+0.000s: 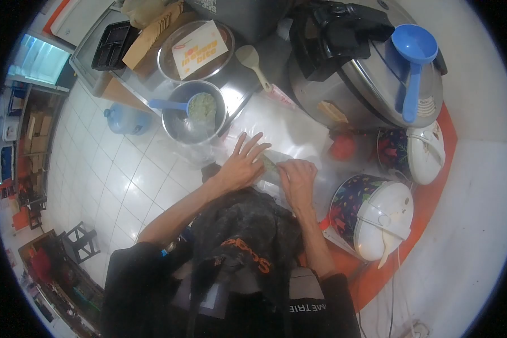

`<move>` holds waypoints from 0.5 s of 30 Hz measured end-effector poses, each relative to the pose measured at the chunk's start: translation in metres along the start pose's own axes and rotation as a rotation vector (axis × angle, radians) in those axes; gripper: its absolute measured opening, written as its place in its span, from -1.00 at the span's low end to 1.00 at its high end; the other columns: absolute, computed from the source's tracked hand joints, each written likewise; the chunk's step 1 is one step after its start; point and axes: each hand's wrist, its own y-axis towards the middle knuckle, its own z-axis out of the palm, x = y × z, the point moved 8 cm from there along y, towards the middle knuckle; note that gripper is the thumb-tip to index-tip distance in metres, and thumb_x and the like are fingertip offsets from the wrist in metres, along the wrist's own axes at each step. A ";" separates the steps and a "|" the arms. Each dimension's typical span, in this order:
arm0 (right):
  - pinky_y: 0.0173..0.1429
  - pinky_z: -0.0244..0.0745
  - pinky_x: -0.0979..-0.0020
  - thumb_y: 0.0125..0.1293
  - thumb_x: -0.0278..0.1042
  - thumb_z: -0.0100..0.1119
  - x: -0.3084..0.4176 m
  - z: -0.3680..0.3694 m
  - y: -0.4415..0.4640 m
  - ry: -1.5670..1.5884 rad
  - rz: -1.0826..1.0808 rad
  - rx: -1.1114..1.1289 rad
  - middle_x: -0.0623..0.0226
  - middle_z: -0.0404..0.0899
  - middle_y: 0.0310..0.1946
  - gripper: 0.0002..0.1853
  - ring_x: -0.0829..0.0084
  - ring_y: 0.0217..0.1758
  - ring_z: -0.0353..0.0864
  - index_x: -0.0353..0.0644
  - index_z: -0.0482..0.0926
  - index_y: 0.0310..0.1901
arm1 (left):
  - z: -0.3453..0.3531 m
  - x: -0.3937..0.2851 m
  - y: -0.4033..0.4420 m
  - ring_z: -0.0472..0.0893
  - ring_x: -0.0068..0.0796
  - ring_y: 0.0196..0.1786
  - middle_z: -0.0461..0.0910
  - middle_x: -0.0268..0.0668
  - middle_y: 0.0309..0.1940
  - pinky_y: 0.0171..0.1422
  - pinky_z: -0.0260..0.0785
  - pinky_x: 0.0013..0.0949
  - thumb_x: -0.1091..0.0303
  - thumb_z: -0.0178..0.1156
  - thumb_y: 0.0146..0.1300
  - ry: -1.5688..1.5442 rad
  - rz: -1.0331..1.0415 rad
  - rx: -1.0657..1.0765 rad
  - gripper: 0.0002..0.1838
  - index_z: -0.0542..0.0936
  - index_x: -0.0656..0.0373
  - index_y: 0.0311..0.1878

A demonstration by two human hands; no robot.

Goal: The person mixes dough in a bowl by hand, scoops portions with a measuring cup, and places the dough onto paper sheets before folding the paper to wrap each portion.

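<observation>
A small clear plastic bag (269,168) with pale green stuff in it lies between my two hands over the worktop. My left hand (244,164) rests at its left side, fingers stretched out and spread. My right hand (297,176) is closed, its fingers pinching the bag's right end. Just beyond my left hand stands a metal bowl (169,128) holding a blue scoop (172,105). Pale green grainy stuff (201,107) fills the scoop's cup. Clear plastic sheeting (287,128) covers the worktop around the bag.
Behind lie a cream spoon (255,63) and a larger metal bowl (228,59) under a printed card (200,49). A big steel cooker (349,84) carries a blue ladle (414,73). Patterned pots with white lids (386,222) stand right. A water jug (128,119) is on the floor.
</observation>
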 end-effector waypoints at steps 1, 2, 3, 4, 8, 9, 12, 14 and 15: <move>0.35 0.23 0.07 0.28 -0.41 0.36 0.000 0.001 -0.001 0.000 0.001 -0.001 0.40 0.61 -0.18 -0.82 0.28 0.06 0.55 -0.02 0.71 -0.08 | 0.002 0.000 -0.001 0.12 0.08 0.65 0.40 -0.10 0.42 0.67 -0.13 0.39 0.14 0.36 0.28 0.000 0.001 0.000 -0.72 0.68 0.20 -0.30; 0.35 0.23 0.06 0.28 -0.40 0.36 0.000 0.004 -0.003 -0.005 -0.011 0.018 0.41 0.60 -0.16 -0.82 0.28 0.06 0.55 -0.01 0.71 -0.09 | 0.002 0.001 -0.001 0.13 0.08 0.65 0.41 -0.09 0.40 0.67 -0.13 0.39 0.18 0.35 0.28 -0.034 -0.024 -0.006 -0.75 0.68 0.21 -0.30; 0.36 0.22 0.05 0.29 -0.39 0.36 0.000 0.006 -0.005 -0.009 -0.022 0.037 0.42 0.60 -0.15 -0.83 0.28 0.06 0.55 0.01 0.71 -0.09 | 0.002 0.001 -0.001 0.14 0.08 0.64 0.42 -0.09 0.39 0.67 -0.13 0.39 0.22 0.34 0.28 -0.069 -0.050 -0.013 -0.78 0.67 0.21 -0.31; 0.36 0.22 0.05 0.29 -0.39 0.36 -0.001 0.006 -0.006 -0.010 -0.021 0.036 0.42 0.60 -0.15 -0.83 0.28 0.06 0.55 0.01 0.71 -0.09 | 0.002 0.000 -0.001 0.14 0.08 0.64 0.42 -0.09 0.39 0.67 -0.13 0.39 0.22 0.34 0.28 -0.070 -0.048 -0.013 -0.78 0.67 0.21 -0.31; 0.37 0.21 0.04 0.29 -0.39 0.36 0.001 0.006 -0.008 -0.029 -0.031 0.047 0.43 0.59 -0.13 -0.82 0.28 0.07 0.54 0.03 0.72 -0.08 | 0.002 0.001 0.000 0.14 0.07 0.64 0.43 -0.10 0.38 0.68 -0.15 0.39 0.26 0.32 0.28 -0.086 -0.074 0.003 -0.81 0.67 0.20 -0.32; 0.37 0.21 0.04 0.29 -0.40 0.36 0.001 0.005 -0.008 -0.034 -0.031 0.045 0.43 0.60 -0.13 -0.82 0.28 0.08 0.54 0.02 0.72 -0.07 | 0.002 0.001 0.000 0.14 0.07 0.64 0.43 -0.11 0.38 0.69 -0.16 0.39 0.26 0.32 0.28 -0.082 -0.073 0.008 -0.82 0.68 0.19 -0.32; 0.38 0.21 0.03 0.28 -0.39 0.37 0.001 0.004 -0.007 -0.007 -0.047 0.043 0.43 0.60 -0.12 -0.81 0.29 0.08 0.54 0.01 0.72 -0.07 | 0.000 0.000 0.002 0.14 0.03 0.65 0.46 -0.18 0.35 0.69 -0.18 0.40 0.27 0.31 0.27 -0.097 -0.053 0.008 -0.83 0.68 0.16 -0.33; 0.38 0.21 0.03 0.27 -0.39 0.37 0.002 0.004 -0.008 -0.011 -0.056 0.047 0.42 0.61 -0.12 -0.80 0.29 0.07 0.54 0.01 0.72 -0.07 | 0.002 0.000 0.002 0.15 0.02 0.64 0.49 -0.22 0.31 0.69 -0.19 0.41 0.27 0.32 0.27 -0.087 -0.041 0.012 -0.84 0.69 0.15 -0.31; 0.38 0.21 0.02 0.27 -0.39 0.38 0.003 0.004 -0.009 -0.016 -0.065 0.053 0.42 0.61 -0.12 -0.80 0.29 0.07 0.54 0.01 0.73 -0.07 | 0.004 0.000 0.002 0.17 0.01 0.63 0.52 -0.25 0.26 0.69 -0.19 0.42 0.27 0.32 0.27 -0.077 -0.030 0.017 -0.85 0.69 0.14 -0.30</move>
